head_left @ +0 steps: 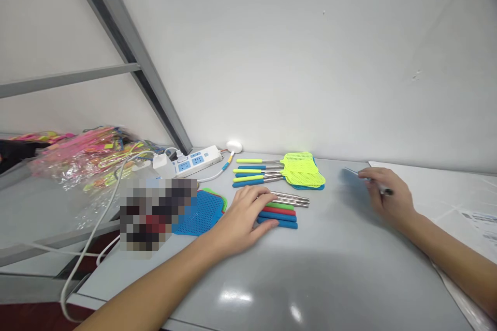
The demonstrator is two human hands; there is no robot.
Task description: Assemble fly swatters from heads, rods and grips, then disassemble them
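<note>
My left hand (pixel 248 217) is curled over a bunch of fly swatters, its thumb and fingers around their handles. Blue, red and green handles (pixel 281 214) stick out to its right, and a blue mesh head (pixel 200 213) lies to its left with red and green edges behind. Silver metal rods (pixel 291 199) run out beside the fingers. My right hand (pixel 392 194), closed above the table, pinches a slim stick with a dark end (pixel 387 192); a blurred bluish flat shape (pixel 352 178) lies at its far side, too smeared to make out.
Yellow and blue fly swatters (pixel 303 170) lie stacked near the wall. A power strip (pixel 198 160) with white cables stands at the back left, beside plastic-bagged goods (pixel 93 152). White sheeting (pixel 450 201) covers the right side. A pixelated patch hides something on the left.
</note>
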